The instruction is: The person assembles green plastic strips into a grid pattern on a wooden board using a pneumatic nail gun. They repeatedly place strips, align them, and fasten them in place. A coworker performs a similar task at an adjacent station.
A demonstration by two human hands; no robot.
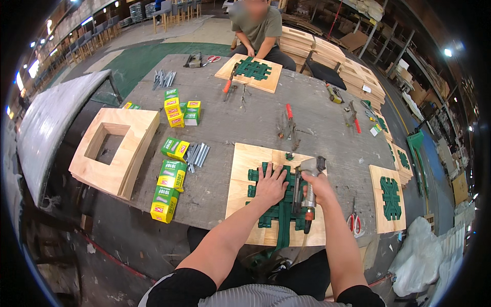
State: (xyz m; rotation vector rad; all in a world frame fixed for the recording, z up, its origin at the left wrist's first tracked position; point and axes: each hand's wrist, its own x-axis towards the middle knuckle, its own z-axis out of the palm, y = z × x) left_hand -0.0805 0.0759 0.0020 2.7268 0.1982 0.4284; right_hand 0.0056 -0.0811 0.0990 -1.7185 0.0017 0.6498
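Note:
A square plywood panel (239,156) lies at the near edge of the table under both my hands. Green webbing straps (252,175) are woven across its middle, and a loose strap (284,227) trails off the near edge. My left hand (271,188) lies flat on the woven straps with its fingers spread. Wrapped around the grip of a pneumatic staple gun (308,165) is my right hand (321,188). The gun sits over the right part of the webbing, beside my left hand; its nose is hard to make out.
At left stand stacked plywood frames (138,130), yellow-green boxes (172,174) and staple strips (197,155). Red-handled pliers (290,120) lie beyond my panel. To the right are scissors (354,223) and a strapped panel (378,192). Across the table a person (263,33) handles another panel (268,84).

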